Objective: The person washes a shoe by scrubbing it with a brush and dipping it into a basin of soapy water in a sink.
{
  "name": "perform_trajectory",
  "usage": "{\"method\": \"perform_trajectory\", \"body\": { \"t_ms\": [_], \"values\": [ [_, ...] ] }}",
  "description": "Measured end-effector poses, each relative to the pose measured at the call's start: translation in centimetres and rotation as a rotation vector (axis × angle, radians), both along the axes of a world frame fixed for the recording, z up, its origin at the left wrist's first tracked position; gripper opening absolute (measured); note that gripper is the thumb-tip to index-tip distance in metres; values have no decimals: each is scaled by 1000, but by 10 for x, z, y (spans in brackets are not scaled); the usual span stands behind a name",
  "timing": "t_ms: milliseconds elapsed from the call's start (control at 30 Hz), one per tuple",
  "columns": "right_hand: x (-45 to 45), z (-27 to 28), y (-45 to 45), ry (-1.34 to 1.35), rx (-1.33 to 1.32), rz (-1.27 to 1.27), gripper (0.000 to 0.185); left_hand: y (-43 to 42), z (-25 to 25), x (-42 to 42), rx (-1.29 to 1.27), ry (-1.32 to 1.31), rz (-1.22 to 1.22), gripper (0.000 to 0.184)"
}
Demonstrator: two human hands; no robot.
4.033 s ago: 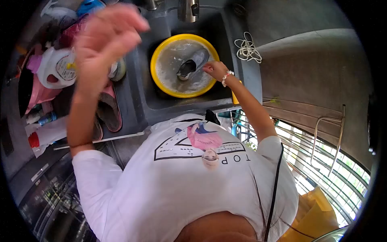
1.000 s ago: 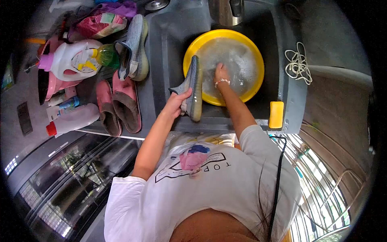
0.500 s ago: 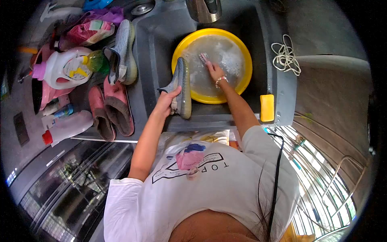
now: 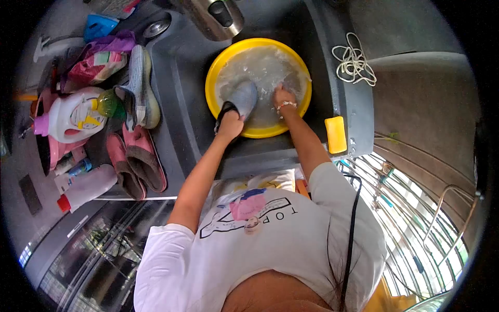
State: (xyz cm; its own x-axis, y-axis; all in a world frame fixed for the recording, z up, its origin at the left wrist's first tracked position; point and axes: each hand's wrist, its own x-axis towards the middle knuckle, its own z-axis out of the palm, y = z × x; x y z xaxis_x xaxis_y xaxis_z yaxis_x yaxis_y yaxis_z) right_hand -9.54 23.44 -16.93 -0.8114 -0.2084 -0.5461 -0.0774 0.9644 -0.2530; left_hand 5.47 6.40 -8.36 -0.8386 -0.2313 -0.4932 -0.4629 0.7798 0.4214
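Note:
A grey knit sneaker [image 4: 243, 98] is tipped into cloudy, sudsy water in the yellow basin [image 4: 212, 78]. My left hand [image 4: 230, 126] is closed on its heel end, at the basin's near left rim. My right hand [image 4: 284, 97] is closed at the water's surface on the basin's right side. The scrubbing brush it held a moment ago is mostly hidden by the fingers and the water.
The basin stands in a dark grey sink [image 4: 176, 83] below a metal faucet [image 4: 221, 21]. On the right ledge lie a yellow soap bar [image 4: 336, 134] and a white cord [image 4: 354, 61]. Leftward are another grey sneaker [image 4: 140, 88], pink slippers [image 4: 145, 161] and a detergent jug [image 4: 78, 115].
My left hand has lowered the sneaker from above the basin's left edge into the water. My right hand has dipped the brush out of sight, and the water is stirred up.

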Motion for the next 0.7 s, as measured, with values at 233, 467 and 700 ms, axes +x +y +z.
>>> {"method": "perform_trajectory", "body": {
  "t_ms": [233,467,700],
  "values": [
    [-5,-17,17,-25,71,152,37,11,7,-60,1618,70,1204,72],
    [-8,-55,16,89,-272,-126,48,26,-51,-74,1444,330,1823,52],
    [-13,-84,34,149,-181,-78,35,29,-99,-68,1462,321,1823,42]
  ]
}}
